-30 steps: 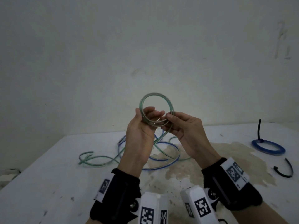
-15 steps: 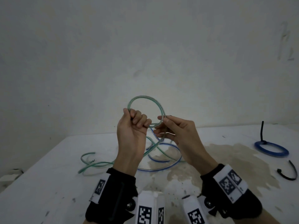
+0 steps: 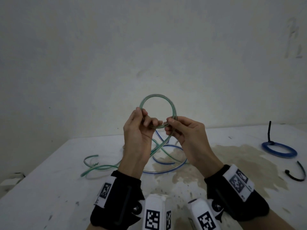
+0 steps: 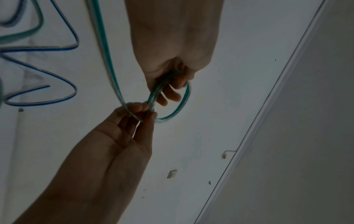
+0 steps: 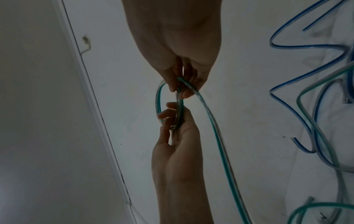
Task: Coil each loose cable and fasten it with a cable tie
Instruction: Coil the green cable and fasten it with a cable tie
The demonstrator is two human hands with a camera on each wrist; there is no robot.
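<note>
I hold a coil of green-striped clear cable (image 3: 157, 97) (image 4: 184, 97) (image 5: 159, 97) upright above the table. My left hand (image 3: 141, 123) (image 4: 168, 84) grips the coil's lower left, fingers curled round the strands. My right hand (image 3: 172, 125) (image 5: 182, 84) pinches the coil's lower right, where the free length (image 5: 214, 131) runs down to the table. The green cable's loose tail (image 3: 94, 166) lies at the left of the table. A loose blue-striped cable (image 3: 167, 170) lies under my hands. A loose black cable tie (image 3: 297, 173) lies at the right.
A blue coil (image 3: 279, 150), fastened with a black tie (image 3: 270, 131) that sticks up, lies at the far right of the white table (image 3: 49, 188). A brown stain (image 3: 235, 156) covers the table's middle. A bare wall stands behind.
The coil has been turned and another loop laid on it; my left hand shifted its grip along the bottom and my right hand came back to the coil's right side.
</note>
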